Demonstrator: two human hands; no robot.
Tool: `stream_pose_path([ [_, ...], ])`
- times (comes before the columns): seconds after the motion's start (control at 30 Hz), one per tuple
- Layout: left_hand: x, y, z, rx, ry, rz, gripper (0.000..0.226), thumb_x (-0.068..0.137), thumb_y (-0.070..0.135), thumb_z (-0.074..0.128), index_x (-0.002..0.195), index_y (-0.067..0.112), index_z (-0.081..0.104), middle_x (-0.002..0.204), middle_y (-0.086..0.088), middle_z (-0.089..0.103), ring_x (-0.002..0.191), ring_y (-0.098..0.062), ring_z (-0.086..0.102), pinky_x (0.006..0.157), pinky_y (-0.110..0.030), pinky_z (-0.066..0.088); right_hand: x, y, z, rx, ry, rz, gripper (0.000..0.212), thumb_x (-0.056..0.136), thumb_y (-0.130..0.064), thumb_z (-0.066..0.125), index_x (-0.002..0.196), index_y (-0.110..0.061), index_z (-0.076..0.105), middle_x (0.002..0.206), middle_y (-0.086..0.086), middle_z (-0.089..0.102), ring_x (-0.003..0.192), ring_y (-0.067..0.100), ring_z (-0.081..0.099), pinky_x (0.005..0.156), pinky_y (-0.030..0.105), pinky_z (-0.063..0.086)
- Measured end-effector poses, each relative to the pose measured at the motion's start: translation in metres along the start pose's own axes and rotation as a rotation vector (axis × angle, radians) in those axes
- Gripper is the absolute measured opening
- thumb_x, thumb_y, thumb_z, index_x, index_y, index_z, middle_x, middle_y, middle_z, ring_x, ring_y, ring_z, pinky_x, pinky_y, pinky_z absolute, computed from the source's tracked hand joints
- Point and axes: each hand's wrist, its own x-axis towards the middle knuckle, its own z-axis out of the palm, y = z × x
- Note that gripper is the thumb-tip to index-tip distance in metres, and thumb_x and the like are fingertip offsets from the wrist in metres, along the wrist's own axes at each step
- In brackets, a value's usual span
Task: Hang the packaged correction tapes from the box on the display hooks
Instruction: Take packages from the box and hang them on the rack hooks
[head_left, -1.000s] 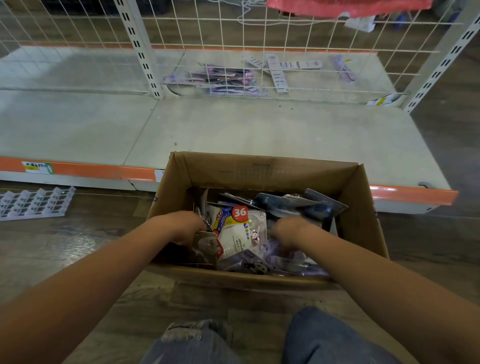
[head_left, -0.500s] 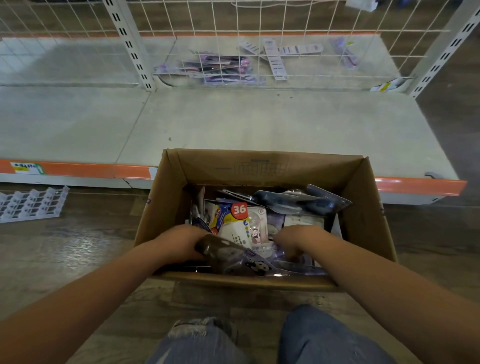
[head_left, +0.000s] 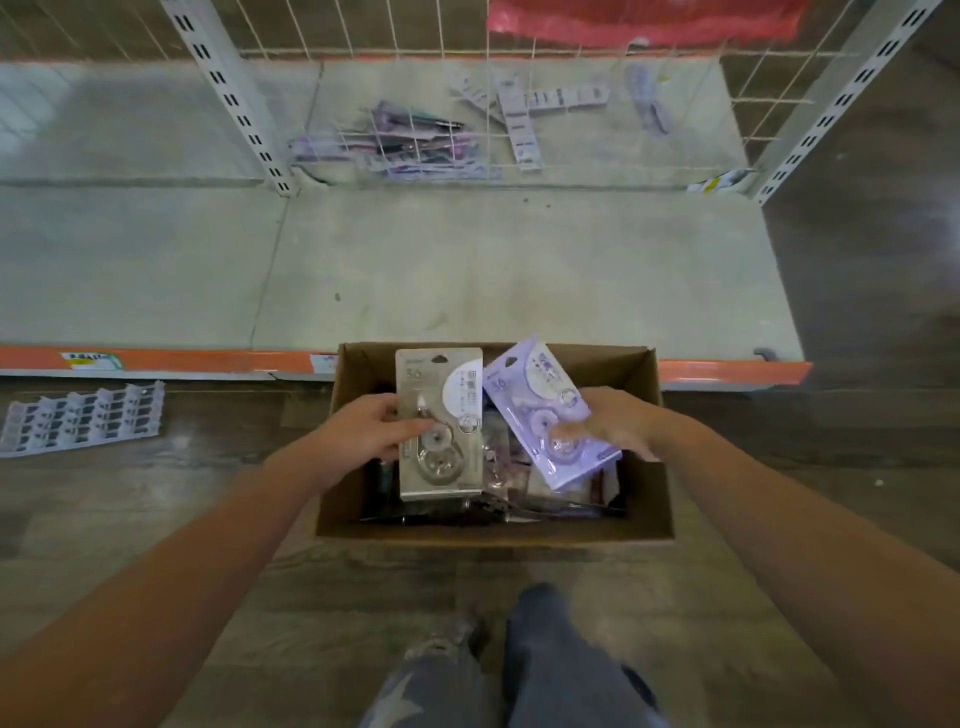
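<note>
Above the open cardboard box (head_left: 493, 530) on the wooden floor, the left hand (head_left: 371, 434) pinches a grey correction tape pack (head_left: 441, 421) by its left edge, thumb across the front, holding it upright. The right hand (head_left: 618, 423) grips a purple correction tape pack (head_left: 545, 410) tilted just right of it, apparently touching. More packs lie in the box, near the shelf base (head_left: 467, 270).

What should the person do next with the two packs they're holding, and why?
Probably lift both packs up toward the wire grid. The left hand already grips a grey pack and the right hand a purple pack, both raised above the box. No hooks show yet.
</note>
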Motion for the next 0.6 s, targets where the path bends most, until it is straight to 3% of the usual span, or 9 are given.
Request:
stream_pose_path([
  [0.13,-0.052,0.054,-0.013,-0.184,0.044,-0.054,0.030,0.086,0.022,0.067,0.114,0.011,0.065,0.107,-0.007,0.072,0.102,-0.025,0.068,0.098,-0.046,0.049,-0.071,-0.042,-0.007,0.223,0.029,0.003,0.028,0.082,-0.028,0.071,0.108,-0.020,0.064,0.109,0.001,0.071,0.095,0.016,0.069,0.085,0.031,0.054],
  [0.2,-0.082,0.083,-0.015,-0.267,0.066,-0.078,0.032,0.087,0.023,0.066,0.117,0.011,0.063,0.109,-0.009,0.071,0.102,-0.026,0.067,0.092,-0.044,0.052,-0.108,-0.067,-0.010,0.297,0.023,-0.015,0.044,0.073,-0.034,0.077,0.112,-0.017,0.063,0.105,-0.001,0.072,0.091,0.014,0.070,0.078,0.027,0.056],
  [0.3,-0.132,0.125,-0.015,-0.378,0.088,-0.103,0.027,0.090,0.022,0.063,0.114,0.011,0.062,0.108,-0.012,0.070,0.098,-0.027,0.067,0.080,-0.038,0.055,-0.163,-0.106,-0.013,0.474,0.030,-0.035,0.083,0.044,-0.044,0.091,0.115,-0.011,0.063,0.108,0.007,0.072,0.099,0.025,0.069,0.086,0.038,0.055],
  [0.43,-0.205,0.179,-0.019,-0.449,0.069,-0.087,0.017,0.092,0.021,0.060,0.106,0.012,0.061,0.099,-0.011,0.071,0.090,-0.027,0.067,0.074,-0.037,0.054,-0.236,-0.165,-0.013,0.606,0.077,-0.085,0.065,0.063,-0.017,0.077,0.123,-0.007,0.057,0.114,0.013,0.069,0.106,0.032,0.065,0.097,0.049,0.048],
  [0.6,-0.296,0.242,-0.033,-0.514,0.082,-0.001,0.018,0.091,0.020,0.060,0.104,0.008,0.062,0.096,-0.013,0.072,0.084,-0.027,0.070,0.069,-0.036,0.056,-0.322,-0.234,-0.011,0.641,0.141,-0.177,0.030,0.081,0.001,0.066,0.109,-0.006,0.061,0.105,0.013,0.072,0.090,0.027,0.069,0.086,0.041,0.056],
])
